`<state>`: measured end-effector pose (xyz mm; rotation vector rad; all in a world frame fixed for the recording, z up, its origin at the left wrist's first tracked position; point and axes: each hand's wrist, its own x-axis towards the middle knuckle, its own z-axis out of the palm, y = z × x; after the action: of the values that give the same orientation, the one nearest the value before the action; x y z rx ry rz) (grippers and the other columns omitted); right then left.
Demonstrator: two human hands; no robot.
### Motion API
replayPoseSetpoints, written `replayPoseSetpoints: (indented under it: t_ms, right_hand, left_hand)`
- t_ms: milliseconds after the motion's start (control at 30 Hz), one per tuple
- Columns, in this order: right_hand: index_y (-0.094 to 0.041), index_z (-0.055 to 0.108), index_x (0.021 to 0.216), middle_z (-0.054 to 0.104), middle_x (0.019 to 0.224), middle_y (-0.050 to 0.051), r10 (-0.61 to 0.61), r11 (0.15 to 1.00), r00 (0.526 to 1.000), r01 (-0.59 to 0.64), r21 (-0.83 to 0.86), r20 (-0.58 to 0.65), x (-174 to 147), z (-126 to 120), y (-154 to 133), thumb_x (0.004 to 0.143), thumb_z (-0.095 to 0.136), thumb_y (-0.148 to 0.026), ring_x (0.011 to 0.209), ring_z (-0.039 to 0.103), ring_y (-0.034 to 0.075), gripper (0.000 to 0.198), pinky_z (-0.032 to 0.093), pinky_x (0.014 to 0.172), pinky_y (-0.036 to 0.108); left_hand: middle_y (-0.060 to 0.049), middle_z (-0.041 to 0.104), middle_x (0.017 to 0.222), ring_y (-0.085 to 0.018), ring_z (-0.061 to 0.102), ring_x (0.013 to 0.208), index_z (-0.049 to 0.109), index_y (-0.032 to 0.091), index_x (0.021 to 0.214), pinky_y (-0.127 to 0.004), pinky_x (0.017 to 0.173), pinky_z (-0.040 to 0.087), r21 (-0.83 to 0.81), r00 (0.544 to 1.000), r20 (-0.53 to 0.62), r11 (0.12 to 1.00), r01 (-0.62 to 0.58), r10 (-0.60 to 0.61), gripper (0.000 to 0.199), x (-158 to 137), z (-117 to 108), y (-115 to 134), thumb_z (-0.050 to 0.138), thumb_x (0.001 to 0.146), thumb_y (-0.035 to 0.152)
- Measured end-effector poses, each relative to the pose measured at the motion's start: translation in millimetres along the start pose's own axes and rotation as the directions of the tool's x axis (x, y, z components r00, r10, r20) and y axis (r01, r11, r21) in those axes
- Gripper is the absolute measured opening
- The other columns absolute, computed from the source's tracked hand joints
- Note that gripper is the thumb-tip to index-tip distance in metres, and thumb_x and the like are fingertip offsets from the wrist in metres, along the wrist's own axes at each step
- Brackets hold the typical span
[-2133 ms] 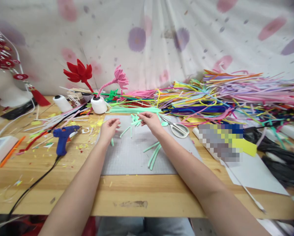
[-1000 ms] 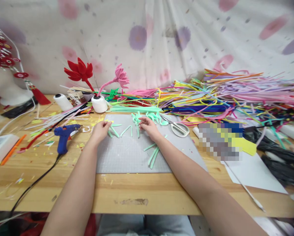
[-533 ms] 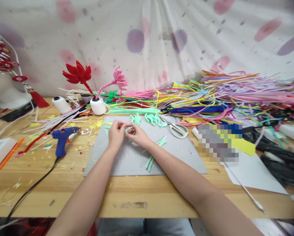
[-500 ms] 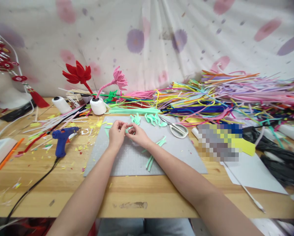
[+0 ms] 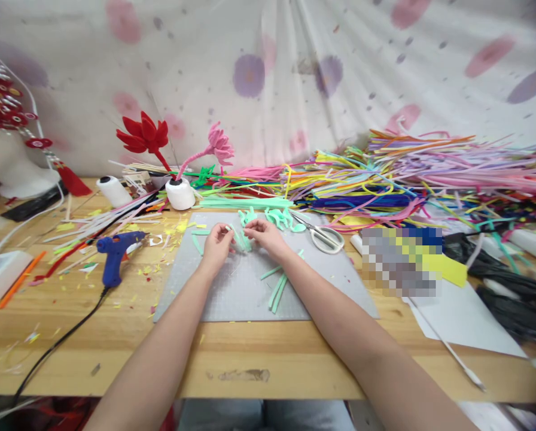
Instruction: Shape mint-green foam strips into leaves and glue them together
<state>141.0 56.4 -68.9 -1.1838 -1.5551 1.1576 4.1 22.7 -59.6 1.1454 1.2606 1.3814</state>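
Over the grey cutting mat (image 5: 232, 302), my left hand (image 5: 217, 246) and my right hand (image 5: 266, 238) face each other with fingertips pinched. A mint-green pipe cleaner (image 5: 241, 240), smeared by motion, stretches between them, its ends partly hidden by my fingers. Just behind my hands lie curled mint-green pipe cleaner shapes (image 5: 279, 218). Straight cut mint-green pieces (image 5: 277, 293) rest on the mat beside my right forearm. To the left of my left hand is another green strip (image 5: 197, 244). Scissors (image 5: 325, 239) with pale handles lie at the mat's back right.
A blue glue gun (image 5: 112, 257) and its cord lie left of the mat among paper scraps. White spools (image 5: 179, 195) hold a red flower (image 5: 145, 134) and a pink one. Piled pipe cleaners (image 5: 411, 161) line the back. A white cable (image 5: 450, 347) crosses paper at right.
My hands have drawn apart, the right one shifting rightward, and more of the mint-green pipe cleaner shows between them. The things on the table look unmoved.
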Motion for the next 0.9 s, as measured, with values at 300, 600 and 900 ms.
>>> replayPoseSetpoints:
  t_ms: [300,600,900]
  right_hand:
    - [-0.021,0.048,0.105,0.062,0.091,0.003,-0.124,0.688,0.991,0.128,-0.714,0.057,-10,0,-3,0.068,0.051,-0.018,0.083,0.055,0.017,0.037,0.037,0.065,0.026]
    - [-0.017,0.05,0.1,0.06,0.079,0.005,-0.022,0.674,0.993,0.101,-0.732,0.117,-10,0,-13,0.063,0.05,-0.018,0.07,0.054,0.018,0.037,0.034,0.058,0.026]
    - [-0.017,0.048,0.063,0.041,0.051,-0.006,-0.024,0.986,0.999,0.028,-0.166,0.024,1,-5,-1,0.058,0.043,-0.017,0.047,0.039,0.007,0.006,0.031,0.047,0.02]
  left_hand:
    - [0.004,0.046,0.064,-0.006,0.042,0.049,0.046,0.018,0.074,-0.017,0.038,0.038,0.061,1.0,-0.016,0.998,-0.01,0.011,0.021,2,-1,-6,0.057,0.063,0.032]
    - [0.002,0.05,0.069,-0.009,0.049,0.058,0.051,0.016,0.078,-0.02,0.045,0.044,-0.061,0.998,0.004,0.996,0.058,-0.058,0.029,4,-6,-6,0.063,0.056,0.031]
    - [-0.001,0.056,0.073,-0.009,0.049,0.059,0.059,0.014,0.075,-0.018,0.042,0.039,-0.092,0.997,-0.002,0.992,0.081,-0.081,0.033,5,-11,-3,0.068,0.053,0.037]
